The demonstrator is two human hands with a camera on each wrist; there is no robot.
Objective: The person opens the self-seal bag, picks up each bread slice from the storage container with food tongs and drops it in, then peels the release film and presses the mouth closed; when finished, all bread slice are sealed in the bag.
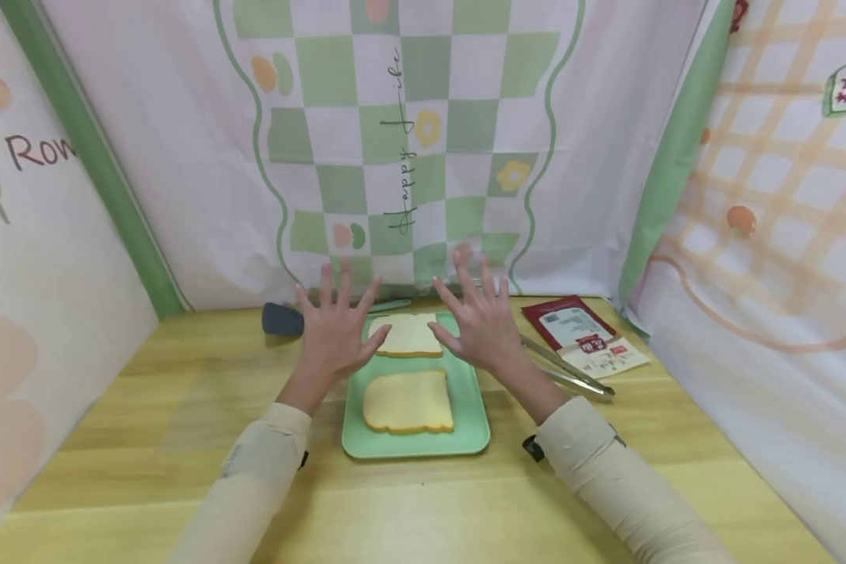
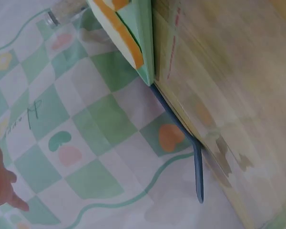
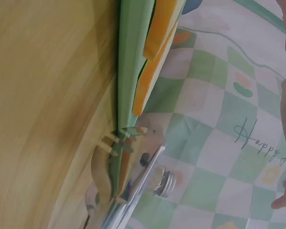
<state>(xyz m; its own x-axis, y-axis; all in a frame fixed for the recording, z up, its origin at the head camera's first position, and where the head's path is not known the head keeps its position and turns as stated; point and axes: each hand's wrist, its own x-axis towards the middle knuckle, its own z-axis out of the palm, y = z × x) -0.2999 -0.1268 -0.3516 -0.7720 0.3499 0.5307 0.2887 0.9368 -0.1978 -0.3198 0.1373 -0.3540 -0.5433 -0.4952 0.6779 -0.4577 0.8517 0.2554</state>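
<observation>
Bread (image 1: pixel 409 403): two slices with orange-brown crusts, lying flat on the tray (image 1: pixel 416 447), a gap between them; the far slice (image 1: pixel 409 338) sits partly behind the left thumb.
Tray: pale green, rectangular, set lengthwise on the wooden surface (image 1: pixel 183 407).
Left hand (image 1: pixel 334 333): raised over the tray's left side, fingers spread, its grip released and holding nothing.
Right hand (image 1: pixel 481 329): raised likewise over the right side, fingers spread, grip released.
Spatula (image 1: pixel 282 319): dark blade left of the left hand, its handle passing behind that hand.
Tongs (image 1: pixel 571 377): metal, right of the tray, partly hidden by the right arm.
Packet (image 1: pixel 588 341): red and cream, just beyond the tongs.
Jar (image 3: pixel 168 183): metal-capped, seen beyond the tongs in the right wrist view.
Cloth (image 1: pixel 402 157): green-and-white checks, hanging behind everything.
</observation>
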